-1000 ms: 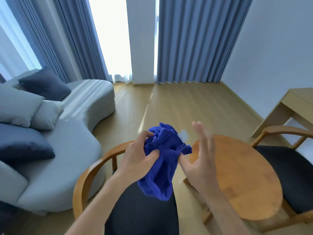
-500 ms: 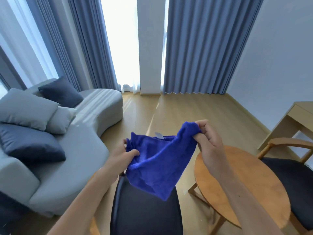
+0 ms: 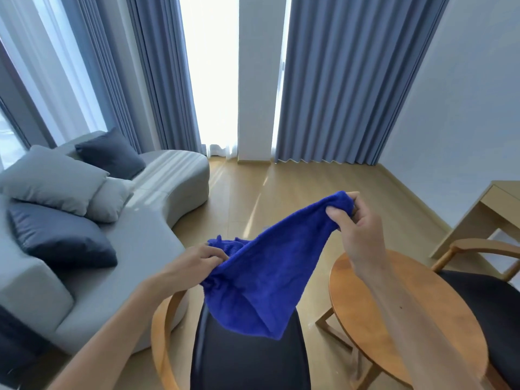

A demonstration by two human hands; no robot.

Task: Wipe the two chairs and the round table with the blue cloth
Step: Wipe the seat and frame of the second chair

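The blue cloth [image 3: 261, 280] hangs stretched in the air between both hands. My left hand [image 3: 194, 263] grips its lower left corner and my right hand [image 3: 357, 220] pinches its upper right corner, held higher. Directly below the cloth stands the near chair [image 3: 244, 361], with a black seat and a curved wooden armrest. The round wooden table [image 3: 399, 319] is to the right, partly behind my right forearm. The second chair [image 3: 495, 296], also black-seated with a wooden arm, stands beyond the table at the right edge.
A grey curved sofa [image 3: 135, 249] with grey and dark cushions fills the left side. A light wooden desk [image 3: 484, 212] stands against the right wall. Blue curtains [image 3: 337, 80] hang at the back, with bare wooden floor in front of them.
The cloth went from bunched in my left hand to spread between both hands. My right hand took a corner and lifted it up and right. The view tilted upward.
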